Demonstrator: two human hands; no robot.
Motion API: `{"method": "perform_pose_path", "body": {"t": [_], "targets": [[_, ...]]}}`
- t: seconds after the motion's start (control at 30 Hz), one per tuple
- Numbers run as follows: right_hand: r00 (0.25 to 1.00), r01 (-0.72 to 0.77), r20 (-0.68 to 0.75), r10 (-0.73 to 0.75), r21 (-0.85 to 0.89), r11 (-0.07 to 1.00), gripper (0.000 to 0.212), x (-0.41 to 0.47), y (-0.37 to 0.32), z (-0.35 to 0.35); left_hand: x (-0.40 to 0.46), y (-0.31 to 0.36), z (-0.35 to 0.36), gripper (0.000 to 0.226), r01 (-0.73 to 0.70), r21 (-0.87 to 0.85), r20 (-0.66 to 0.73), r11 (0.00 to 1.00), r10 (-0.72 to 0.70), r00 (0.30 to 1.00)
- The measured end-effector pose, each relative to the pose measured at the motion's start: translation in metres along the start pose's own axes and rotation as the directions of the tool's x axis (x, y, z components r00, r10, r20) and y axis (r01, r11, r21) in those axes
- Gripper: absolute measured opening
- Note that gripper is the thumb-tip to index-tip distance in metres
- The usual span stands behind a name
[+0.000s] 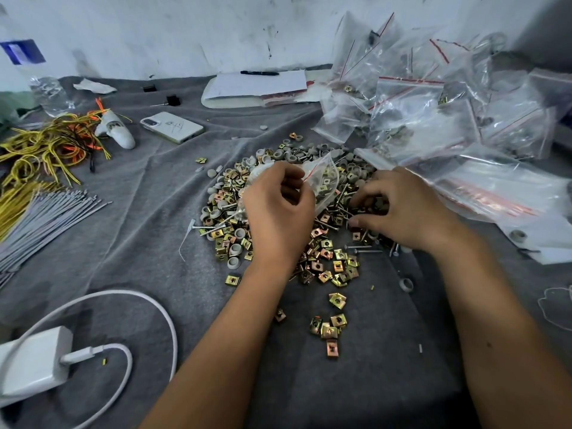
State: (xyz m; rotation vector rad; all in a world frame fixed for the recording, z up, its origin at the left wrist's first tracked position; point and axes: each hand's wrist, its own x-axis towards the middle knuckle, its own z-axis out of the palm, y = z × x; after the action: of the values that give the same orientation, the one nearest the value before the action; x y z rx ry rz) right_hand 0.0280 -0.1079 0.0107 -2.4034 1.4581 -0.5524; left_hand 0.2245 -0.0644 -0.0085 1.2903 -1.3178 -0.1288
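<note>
A heap of small hardware (325, 261) lies on the grey cloth: brass-coloured square clip nuts, grey plastic caps and long screws. My left hand (278, 209) grips a small clear zip bag (323, 181) with a red seal line, held over the heap; a few clip nuts show inside it. My right hand (399, 209) is down on the heap just right of the bag, fingers curled and pinching at the screws; what sits between the fingertips is hidden.
A pile of filled clear zip bags (433, 109) fills the back right. A white phone (171, 126), paper pad with pen (257, 85), yellow and orange wires (46, 144), grey cable ties (46, 218) and a white charger with cable (40, 363) lie to the left.
</note>
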Motion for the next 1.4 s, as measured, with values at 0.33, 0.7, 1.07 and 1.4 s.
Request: {"method": "perform_pose_path", "body": {"t": [0.33, 0.7, 1.07, 1.4], "targets": [[0.92, 0.172, -0.387, -0.064, 0.252, 0.952, 0.005, 0.002, -0.013, 0.006, -0.001, -0.002, 0.003, 0.008, -0.058, 0.041, 0.061, 0.997, 0.055, 0.997], [0.885, 0.251, -0.46, -0.075, 0.336, 0.908, 0.01, 0.001, -0.028, 0.019, -0.001, -0.001, 0.004, 0.006, -0.053, 0.012, 0.043, 0.999, 0.053, 0.998], [0.996, 0.091, -0.014, -0.09, 0.049, 0.995, 0.021, 0.002, -0.009, 0.011, 0.003, -0.002, 0.0, 0.011, 0.085, -0.037, -0.058, 0.996, -0.087, 0.995], [0.988, 0.109, -0.138, -0.071, 0.297, 0.948, 0.02, 0.0, -0.015, 0.012, 0.002, -0.002, 0.0, 0.012, 0.053, -0.033, -0.043, 0.998, -0.055, 0.998]]}}
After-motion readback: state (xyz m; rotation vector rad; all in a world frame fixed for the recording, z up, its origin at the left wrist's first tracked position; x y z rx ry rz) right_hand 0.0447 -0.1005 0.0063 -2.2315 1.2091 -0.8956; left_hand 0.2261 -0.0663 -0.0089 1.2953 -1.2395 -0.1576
